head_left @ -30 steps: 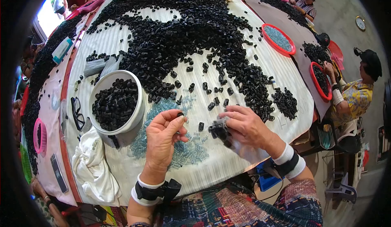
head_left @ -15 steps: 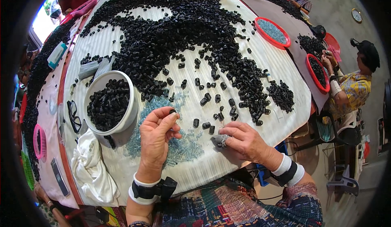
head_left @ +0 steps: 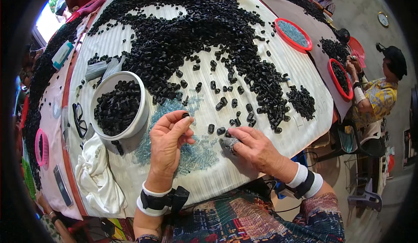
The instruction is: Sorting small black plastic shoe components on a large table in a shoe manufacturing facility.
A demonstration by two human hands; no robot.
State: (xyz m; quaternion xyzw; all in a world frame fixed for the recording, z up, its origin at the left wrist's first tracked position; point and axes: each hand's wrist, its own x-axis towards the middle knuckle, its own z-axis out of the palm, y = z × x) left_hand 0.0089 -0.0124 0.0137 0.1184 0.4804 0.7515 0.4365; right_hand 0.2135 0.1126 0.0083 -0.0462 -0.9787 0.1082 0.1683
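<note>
Between thumb and index finger, my left hand (head_left: 166, 149) pinches a small black plastic cap (head_left: 185, 115) over a patch of pale blue, spring-like coils (head_left: 198, 156). My right hand (head_left: 263, 153) is bent low over the table, its fingertips closed on a short black plastic piece (head_left: 227, 133). A scrap of grey cloth (head_left: 228, 146) sits at its thumb and finger; whether it is worn or held is hard to see. Loose black cylinders (head_left: 211, 129) lie just beyond both hands. A white bucket (head_left: 141, 112) of black parts stands left of my left hand.
A large heap of black parts (head_left: 174, 47) covers the far table, with a pile of thinner ones (head_left: 301, 102) at right. Glasses (head_left: 79, 120) and a white cloth (head_left: 98, 177) lie at left. A red basin (head_left: 310, 45) holds blue coils. Co-workers (head_left: 376, 97) sit at neighbouring tables.
My right hand has shifted slightly left and away from me, its fingertips reaching a black piece. My left hand keeps its pinch almost in place.
</note>
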